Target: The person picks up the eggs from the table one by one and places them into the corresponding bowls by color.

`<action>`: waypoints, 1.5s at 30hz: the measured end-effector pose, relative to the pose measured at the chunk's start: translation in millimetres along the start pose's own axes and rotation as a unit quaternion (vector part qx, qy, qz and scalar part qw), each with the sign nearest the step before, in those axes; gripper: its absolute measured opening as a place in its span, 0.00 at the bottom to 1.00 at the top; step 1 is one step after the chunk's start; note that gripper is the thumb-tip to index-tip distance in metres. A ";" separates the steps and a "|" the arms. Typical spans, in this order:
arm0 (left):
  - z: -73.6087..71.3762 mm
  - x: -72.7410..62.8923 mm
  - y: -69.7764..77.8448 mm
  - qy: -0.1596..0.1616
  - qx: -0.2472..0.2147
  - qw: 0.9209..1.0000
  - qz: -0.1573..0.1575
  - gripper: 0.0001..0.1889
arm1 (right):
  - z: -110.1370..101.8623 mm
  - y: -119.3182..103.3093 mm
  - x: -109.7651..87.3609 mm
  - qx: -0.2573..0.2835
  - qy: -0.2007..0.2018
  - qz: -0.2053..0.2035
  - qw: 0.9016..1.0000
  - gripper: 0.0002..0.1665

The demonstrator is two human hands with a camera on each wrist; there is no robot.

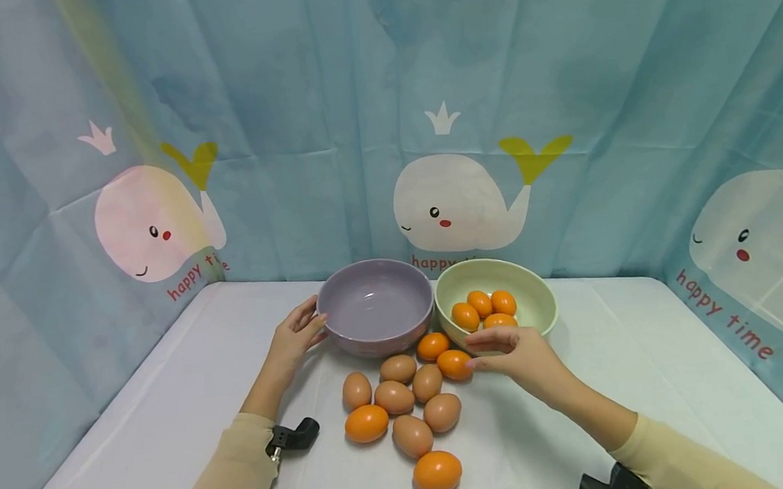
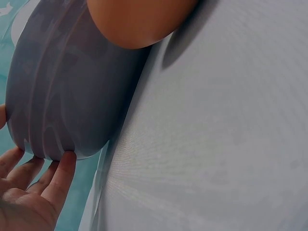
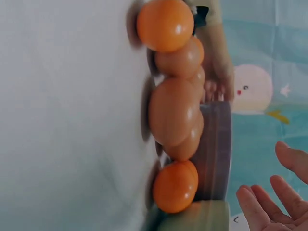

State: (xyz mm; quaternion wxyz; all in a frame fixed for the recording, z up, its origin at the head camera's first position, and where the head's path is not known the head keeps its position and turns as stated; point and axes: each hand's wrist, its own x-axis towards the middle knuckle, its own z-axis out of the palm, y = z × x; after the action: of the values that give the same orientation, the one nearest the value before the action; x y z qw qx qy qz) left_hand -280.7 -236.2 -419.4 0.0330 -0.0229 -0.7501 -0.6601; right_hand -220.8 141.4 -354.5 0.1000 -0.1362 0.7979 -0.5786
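Observation:
My left hand rests its fingertips on the left outer side of a purple bowl, its thumb near the rim. In the left wrist view, the fingers are spread against the bowl's wall. My right hand hovers at the near side of a pale green bowl, thumb and fingers apart with nothing between them. Its thumb tip overlaps a smooth oval orange fruit. Several more such fruits lie inside the green bowl. Brown eggs and other orange fruits are grouped in front of the bowls.
The bowls stand side by side towards the back of a white-covered table. Behind it hangs a blue curtain printed with whales. One orange fruit lies nearest the front. Each wrist wears a black camera mount.

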 end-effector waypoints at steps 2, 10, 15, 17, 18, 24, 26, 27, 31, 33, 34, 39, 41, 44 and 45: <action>-0.7 0.4 -0.5 0.000 0.000 1.000 -0.001 0.35 | 2.1 2.4 -1.3 0.005 -0.006 0.007 1.000 0.27; -0.6 1.1 -1.0 0.003 0.003 1.000 -0.003 0.34 | 9.1 13.7 -6.6 0.006 -0.038 0.017 0.999 0.31; -1.1 1.1 0.4 0.005 0.002 1.000 -0.001 0.34 | 14.5 19.9 -7.2 0.018 -0.050 0.018 0.998 0.30; -1.6 1.4 0.7 0.006 0.001 1.000 -0.001 0.34 | 16.6 22.2 -6.5 0.026 -0.054 0.019 0.998 0.29; -1.8 1.5 0.7 0.006 0.003 1.000 -0.001 0.33 | 17.6 23.3 -6.3 0.028 -0.055 0.019 0.998 0.29; -2.4 2.0 -0.2 0.004 0.001 1.000 -0.001 0.33 | 22.9 27.5 -5.8 0.023 -0.062 0.016 0.998 0.28; -2.5 1.9 -0.5 0.003 -0.001 1.000 -0.001 0.33 | 24.3 28.5 -6.0 0.016 -0.061 0.017 0.998 0.27; -2.5 1.9 -0.6 0.003 -0.001 1.000 -0.001 0.33 | 24.9 29.1 -6.1 0.014 -0.061 0.018 0.998 0.28; -2.2 1.5 -0.9 0.002 -0.001 1.000 -0.001 0.34 | 27.4 32.1 -5.8 0.001 -0.061 0.021 0.998 0.28; -1.9 1.5 -1.0 0.002 -0.001 1.000 -0.001 0.34 | 28.7 33.4 -5.7 -0.002 -0.063 0.020 0.998 0.29; -1.7 1.5 -1.1 0.002 -0.001 1.000 -0.001 0.34 | 29.4 33.9 -5.7 -0.001 -0.064 0.020 0.998 0.29; -1.1 2.0 -2.0 0.003 0.001 1.000 -0.003 0.34 | 32.3 35.7 -5.6 0.009 -0.074 0.014 0.997 0.30; -1.0 2.1 -2.2 0.003 0.001 1.000 -0.003 0.34 | 33.0 36.6 -5.4 0.012 -0.077 0.014 0.997 0.30; -0.7 2.0 -2.2 0.003 0.000 1.000 -0.003 0.34 | 34.2 37.6 -4.8 0.008 -0.080 0.016 0.997 0.30; -0.7 1.8 -2.2 0.003 0.000 1.000 -0.003 0.34 | 34.7 38.1 -4.5 0.005 -0.079 0.018 0.997 0.30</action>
State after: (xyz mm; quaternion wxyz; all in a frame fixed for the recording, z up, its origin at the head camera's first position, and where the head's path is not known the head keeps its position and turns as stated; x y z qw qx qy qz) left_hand -282.6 -237.1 -421.3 0.0332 -0.0190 -0.7499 -0.6604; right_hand -209.5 123.0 -401.5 0.1736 -0.1670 0.7869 -0.5681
